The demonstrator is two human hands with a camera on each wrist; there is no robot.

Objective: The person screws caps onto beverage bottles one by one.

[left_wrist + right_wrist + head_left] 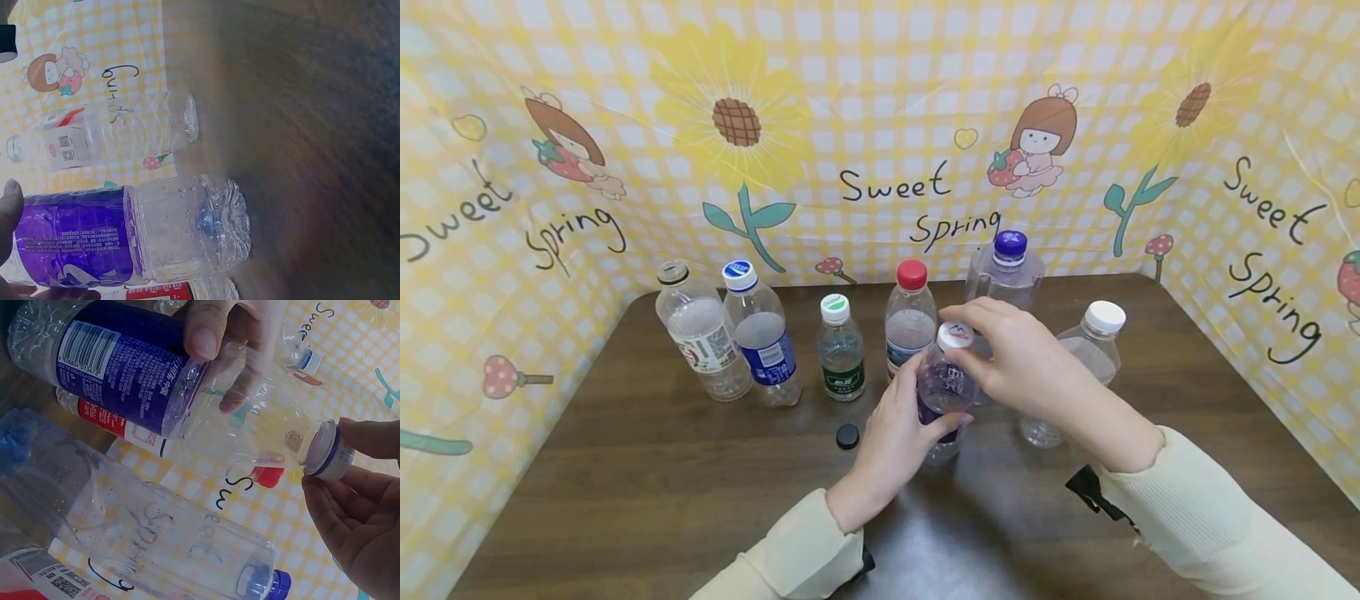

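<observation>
A clear plastic bottle with a purple label (75, 237) stands upright near the middle of the table. My left hand (891, 437) grips it round the label, thumb on the near side. At the bottle's neck my right hand (1026, 346) pinches the white cap (333, 453) between thumb and fingers. In the right wrist view the cap sits on the bottle mouth; whether it is loose cannot be told. Just behind stands a bottle with a red cap (912, 275). A loose black cap (847, 436) lies on the table left of my left hand.
To the left stand an uncapped-looking bottle (703, 350), a blue-labelled bottle (767, 358) and a small green-labelled bottle (841, 358). Behind my right hand is a large bottle with a purple-blue cap (1010, 247). A white-capped bottle (1097, 342) stands right, partly hidden by my forearm.
</observation>
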